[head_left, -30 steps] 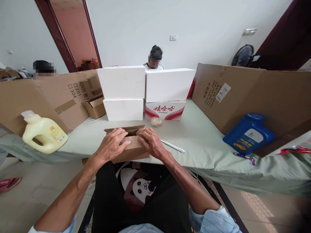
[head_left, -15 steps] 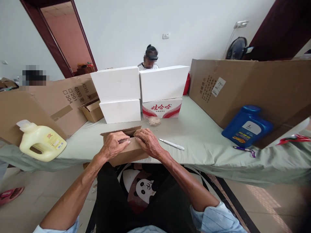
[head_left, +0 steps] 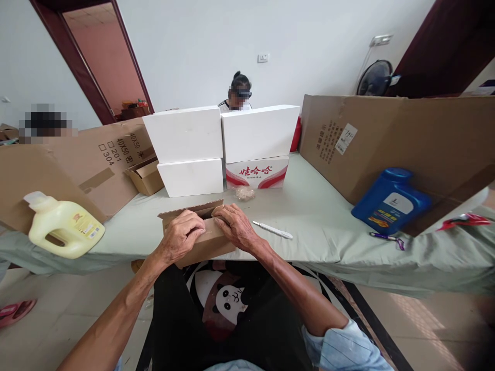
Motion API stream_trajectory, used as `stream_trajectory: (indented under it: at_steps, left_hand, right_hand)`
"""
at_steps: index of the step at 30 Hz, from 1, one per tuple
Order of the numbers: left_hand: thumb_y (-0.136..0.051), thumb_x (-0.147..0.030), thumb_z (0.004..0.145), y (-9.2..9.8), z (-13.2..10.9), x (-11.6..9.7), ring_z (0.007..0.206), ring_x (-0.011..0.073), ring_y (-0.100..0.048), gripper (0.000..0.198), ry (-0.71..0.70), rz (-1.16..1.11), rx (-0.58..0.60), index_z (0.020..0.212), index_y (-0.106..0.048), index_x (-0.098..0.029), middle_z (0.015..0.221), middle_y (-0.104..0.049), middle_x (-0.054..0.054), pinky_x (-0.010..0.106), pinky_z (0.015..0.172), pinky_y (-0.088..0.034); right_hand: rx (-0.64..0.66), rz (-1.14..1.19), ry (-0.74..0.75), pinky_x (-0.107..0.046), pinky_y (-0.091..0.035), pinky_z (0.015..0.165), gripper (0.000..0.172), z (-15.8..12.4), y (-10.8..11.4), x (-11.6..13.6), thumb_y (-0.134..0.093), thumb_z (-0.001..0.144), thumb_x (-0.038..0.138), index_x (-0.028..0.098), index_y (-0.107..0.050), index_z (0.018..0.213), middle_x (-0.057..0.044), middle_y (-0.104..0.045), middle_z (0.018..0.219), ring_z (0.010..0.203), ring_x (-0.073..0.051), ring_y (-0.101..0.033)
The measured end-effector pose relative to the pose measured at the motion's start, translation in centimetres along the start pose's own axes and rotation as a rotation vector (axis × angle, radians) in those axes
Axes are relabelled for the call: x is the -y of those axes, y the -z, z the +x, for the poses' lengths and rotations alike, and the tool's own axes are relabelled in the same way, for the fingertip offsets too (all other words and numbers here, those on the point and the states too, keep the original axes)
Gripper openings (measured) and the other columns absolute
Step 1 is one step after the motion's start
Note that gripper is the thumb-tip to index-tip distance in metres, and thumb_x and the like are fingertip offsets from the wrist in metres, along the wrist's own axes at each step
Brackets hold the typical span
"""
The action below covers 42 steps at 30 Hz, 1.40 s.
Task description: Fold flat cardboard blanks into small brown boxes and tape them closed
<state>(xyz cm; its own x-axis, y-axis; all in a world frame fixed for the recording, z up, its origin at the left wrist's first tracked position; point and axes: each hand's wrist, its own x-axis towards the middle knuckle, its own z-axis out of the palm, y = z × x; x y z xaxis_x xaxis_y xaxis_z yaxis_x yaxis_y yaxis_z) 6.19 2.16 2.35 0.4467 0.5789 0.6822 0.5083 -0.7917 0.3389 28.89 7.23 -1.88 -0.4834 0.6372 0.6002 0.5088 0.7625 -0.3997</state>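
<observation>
A small brown cardboard box (head_left: 211, 248) sits at the near edge of the table, its far flap standing up and its top partly open. On the near side of the opening, my left hand (head_left: 181, 236) is closed, thumb and fingers pressed together on the top edge. My right hand (head_left: 236, 226) grips the same edge farther right, fingers bent over into the opening. Whatever lies inside the box is hidden. To the right rests a slim white knife like a scalpel (head_left: 273, 230). A crumpled clear plastic clump (head_left: 245, 192) lies just behind the box.
Stacked white boxes (head_left: 189, 178) stand at the back. On the left are a yellow jug (head_left: 79, 234) and a small open carton (head_left: 149, 178). A blue bottle (head_left: 389, 203) and purple pen (head_left: 386, 237) lie right, before a large cardboard panel (head_left: 406, 134). Another person (head_left: 237, 95) sits opposite.
My left hand's fingers have drawn closer together on the box's edge, and the hand has turned slightly. My right hand keeps nearly the same hold. The view has shifted slightly.
</observation>
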Motion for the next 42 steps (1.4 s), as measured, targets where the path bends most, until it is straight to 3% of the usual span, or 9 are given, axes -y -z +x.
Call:
stream_trajectory:
  at_steps: [3, 7, 9, 14, 18, 25, 32, 37, 42]
  left_hand:
    - [-0.063, -0.020, 0.103, 0.4, -0.6, -0.2, 0.086, 0.0230, -0.073, 0.020, 0.011, -0.039, -0.031, 0.085, -0.071, -0.024, 0.084, -0.079, 0.005, 0.039, 0.080, -0.060]
    - [-0.066, -0.024, 0.102, 1.1, -1.0, -0.5, 0.082, 0.0199, -0.076, 0.016, 0.070, -0.117, -0.092, 0.087, -0.072, -0.022, 0.087, -0.079, 0.005, 0.034, 0.078, -0.060]
    - [-0.067, -0.027, 0.101, 1.6, -1.1, -0.7, 0.081, 0.0186, -0.076, 0.016, 0.106, -0.142, -0.129, 0.087, -0.072, -0.022, 0.087, -0.080, 0.004, 0.032, 0.079, -0.061]
    - [-0.067, -0.033, 0.101, 3.3, -1.4, -0.5, 0.079, 0.0171, -0.074, 0.018, 0.308, -0.088, -0.307, 0.089, -0.073, -0.021, 0.086, -0.078, 0.003, 0.029, 0.075, -0.061]
    - [-0.071, -0.035, 0.097, 5.0, -1.4, 0.5, 0.077, 0.0166, -0.074, 0.016, 0.381, -0.027, -0.412, 0.093, -0.074, -0.020, 0.084, -0.078, 0.001, 0.029, 0.077, -0.061]
    - [-0.065, -0.027, 0.097, 5.0, -0.9, 0.5, 0.079, 0.0166, -0.070, 0.010, 0.281, 0.063, -0.138, 0.094, -0.073, -0.021, 0.092, -0.077, 0.003, 0.029, 0.075, -0.059]
    - [-0.085, -0.033, 0.088, 2.5, -1.1, -1.1, 0.089, 0.0202, -0.067, 0.027, 0.244, 0.033, 0.232, 0.108, -0.070, -0.022, 0.108, -0.075, 0.004, 0.033, 0.079, -0.053]
    - [-0.072, -0.023, 0.092, 1.4, -0.6, -1.9, 0.077, 0.0173, -0.060, 0.005, 0.314, -0.013, 0.301, 0.090, -0.067, -0.021, 0.089, -0.068, 0.001, 0.031, 0.073, -0.046]
    - [-0.061, -0.027, 0.095, 1.5, 0.0, -2.2, 0.073, 0.0166, -0.056, 0.019, 0.396, -0.066, 0.370, 0.078, -0.065, -0.021, 0.085, -0.065, 0.002, 0.032, 0.070, -0.042]
  right_hand:
    - [-0.013, -0.032, -0.032, -0.039, -0.045, 0.094, 0.017, -0.1, 0.1, 0.4, -0.055, 0.111, 0.028, 0.024, -0.068, 0.122, -0.008, -0.077, 0.118, 0.104, -0.025, -0.062]
    - [-0.010, -0.084, -0.138, -0.040, -0.047, 0.093, 0.056, 0.3, 0.2, 0.8, -0.058, 0.108, 0.026, 0.023, -0.046, 0.163, -0.011, -0.075, 0.125, 0.110, -0.027, -0.067]
    - [0.039, -0.098, -0.159, -0.038, -0.047, 0.091, 0.065, 0.8, 0.3, 1.0, -0.057, 0.107, 0.025, 0.023, -0.038, 0.169, -0.010, -0.076, 0.123, 0.106, -0.027, -0.069]
    - [0.064, -0.188, -0.135, -0.037, -0.047, 0.087, 0.050, 1.2, 0.2, 1.5, -0.059, 0.108, 0.028, 0.022, -0.056, 0.158, -0.012, -0.077, 0.121, 0.100, -0.026, -0.071]
    - [-0.055, -0.233, -0.079, -0.039, -0.047, 0.088, 0.040, -0.5, -0.7, 1.1, -0.061, 0.110, 0.031, 0.022, -0.066, 0.149, -0.011, -0.078, 0.114, 0.101, -0.028, -0.070]
    - [-0.355, -0.260, 0.081, -0.038, -0.048, 0.080, 0.027, -4.5, -2.7, 0.6, -0.060, 0.113, 0.030, 0.020, -0.075, 0.133, -0.008, -0.077, 0.097, 0.086, -0.023, -0.063]
    - [-0.419, -0.266, 0.124, -0.037, -0.047, 0.076, 0.023, -5.9, -3.1, 1.4, -0.062, 0.113, 0.028, 0.019, -0.075, 0.129, -0.006, -0.074, 0.089, 0.081, -0.022, -0.060]
    - [-0.458, -0.262, 0.135, -0.037, -0.047, 0.075, 0.022, -6.3, -3.5, 1.6, -0.063, 0.112, 0.026, 0.016, -0.076, 0.126, -0.006, -0.072, 0.085, 0.079, -0.022, -0.058]
    - [-0.459, -0.248, 0.121, -0.036, -0.048, 0.077, 0.022, -6.9, -3.9, 1.5, -0.064, 0.111, 0.025, 0.019, -0.076, 0.128, -0.007, -0.073, 0.088, 0.084, -0.022, -0.062]
